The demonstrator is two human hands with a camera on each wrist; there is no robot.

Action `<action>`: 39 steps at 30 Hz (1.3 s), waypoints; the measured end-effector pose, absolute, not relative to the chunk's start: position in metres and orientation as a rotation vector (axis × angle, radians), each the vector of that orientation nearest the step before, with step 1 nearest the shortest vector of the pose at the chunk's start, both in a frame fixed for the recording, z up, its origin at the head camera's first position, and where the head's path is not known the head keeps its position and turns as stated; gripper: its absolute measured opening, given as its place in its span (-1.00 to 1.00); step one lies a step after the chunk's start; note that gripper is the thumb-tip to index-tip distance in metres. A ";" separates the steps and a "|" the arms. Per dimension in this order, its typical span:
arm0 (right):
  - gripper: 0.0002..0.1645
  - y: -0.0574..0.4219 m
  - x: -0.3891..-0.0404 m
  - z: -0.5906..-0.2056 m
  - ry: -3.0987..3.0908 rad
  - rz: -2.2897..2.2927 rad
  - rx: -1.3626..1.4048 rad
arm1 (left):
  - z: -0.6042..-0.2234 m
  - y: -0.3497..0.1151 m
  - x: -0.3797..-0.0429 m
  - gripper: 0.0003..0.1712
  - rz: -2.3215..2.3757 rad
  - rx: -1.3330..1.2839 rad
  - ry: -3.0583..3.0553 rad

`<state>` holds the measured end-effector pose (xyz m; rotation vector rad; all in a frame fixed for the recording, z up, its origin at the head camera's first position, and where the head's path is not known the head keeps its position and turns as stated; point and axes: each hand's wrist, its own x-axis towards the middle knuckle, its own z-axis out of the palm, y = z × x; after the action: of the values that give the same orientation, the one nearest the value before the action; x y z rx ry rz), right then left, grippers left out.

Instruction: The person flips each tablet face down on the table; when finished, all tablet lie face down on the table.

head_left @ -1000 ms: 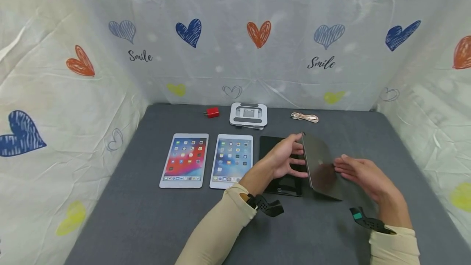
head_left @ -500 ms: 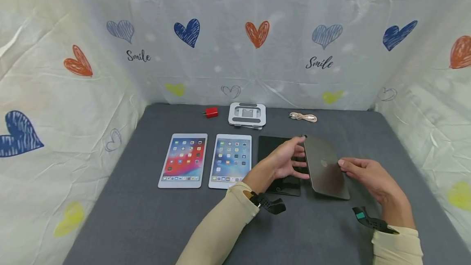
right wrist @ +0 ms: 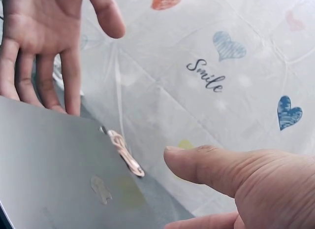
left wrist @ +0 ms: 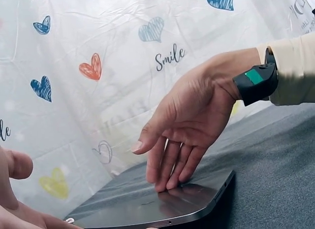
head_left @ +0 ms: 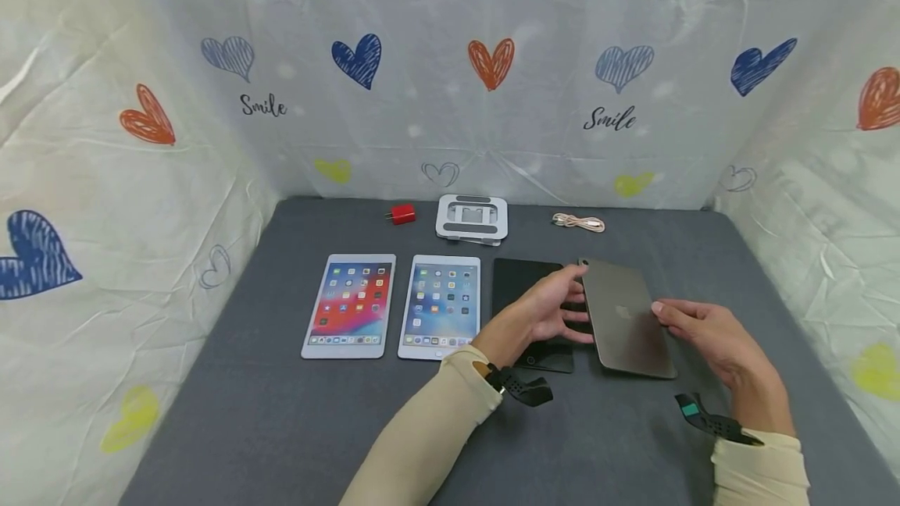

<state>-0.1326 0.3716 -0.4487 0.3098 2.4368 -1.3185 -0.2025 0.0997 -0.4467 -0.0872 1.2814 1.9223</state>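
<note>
A dark grey tablet (head_left: 626,315) with an apple logo stands tilted, its back showing and its left side raised. My left hand (head_left: 551,307) touches its left edge with spread fingers, the thumb near the camera corner. At the tablet's right edge is my right hand (head_left: 717,338). Close up in the left wrist view, this right hand (left wrist: 192,111) has straight fingers touching the tablet's back, thumb apart. A black tablet (head_left: 523,283) lies flat, partly hidden under my left hand. Beside it lie two white tablets, one with a blue screen (head_left: 441,303), one with a red screen (head_left: 350,303).
Along the back of the grey table (head_left: 267,428) lie a red charger plug (head_left: 402,214), a folded silver stand (head_left: 472,219) and a bundled cable (head_left: 578,222). A heart-printed sheet (head_left: 422,115) hangs behind and at both sides.
The grey tablet has leaned from steep to flatter, showing more of its back, its right side swinging rightward. My right thumb has come to the tablet's right edge.
</note>
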 end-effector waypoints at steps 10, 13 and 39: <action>0.08 0.367 -0.132 -0.455 2.413 -1.387 0.353 | -0.456 0.104 -0.200 -0.11 1.928 -0.133 1.294; 0.10 0.365 -0.131 -0.456 2.424 -1.389 0.365 | -0.457 0.103 -0.198 -0.11 1.927 -0.136 1.316; -0.23 0.347 -0.112 -0.415 2.443 -1.543 -0.036 | -0.428 0.019 -0.197 -0.54 1.937 0.329 1.465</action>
<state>-0.1125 0.3471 -0.4147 -0.0358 2.4432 -1.5431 -0.1968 0.0187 -0.4278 0.3292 1.4653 1.9370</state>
